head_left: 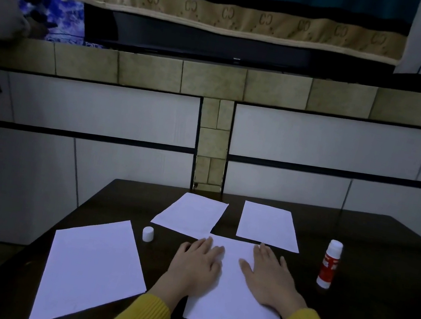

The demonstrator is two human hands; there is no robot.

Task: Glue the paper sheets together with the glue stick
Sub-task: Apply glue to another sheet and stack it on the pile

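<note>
While both hands lie flat, fingers straight, left hand (197, 264) and right hand (269, 276) press the near paper sheet (229, 299) on the dark table (373, 312), gripping nothing; uncapped glue stick (329, 264) stands upright just right, white cap (148, 234) left, more sheets (190, 215) beyond.

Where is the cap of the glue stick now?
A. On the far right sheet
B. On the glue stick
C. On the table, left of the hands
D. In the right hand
C: the white cap stands alone on the dark table, left of the left hand, while the glue stick stands at the right.
</note>
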